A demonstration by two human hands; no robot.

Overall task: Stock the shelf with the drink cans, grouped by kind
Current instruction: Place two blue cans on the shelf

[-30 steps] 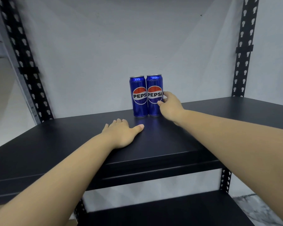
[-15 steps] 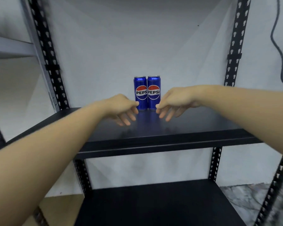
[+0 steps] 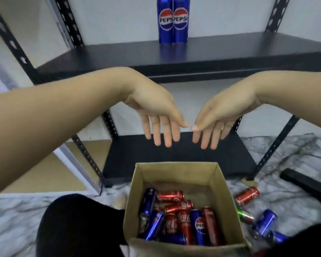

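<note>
Both hands, left hand [image 3: 156, 108] and right hand [image 3: 222, 112], empty, fingers spread, above boxed cans [image 3: 182, 219]

Two blue Pepsi cans [image 3: 172, 19] stand upright, touching, at the back of the black upper shelf [image 3: 119, 56]; on the marble-patterned floor [image 3: 17, 219] sit an open cardboard box [image 3: 176, 173] and loose cans [image 3: 247, 196] just beside it

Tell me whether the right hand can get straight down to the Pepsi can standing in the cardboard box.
Probably yes. The right hand hangs empty above the box, whose top is open, and the Pepsi can shows among the red cans with nothing over it.
</note>
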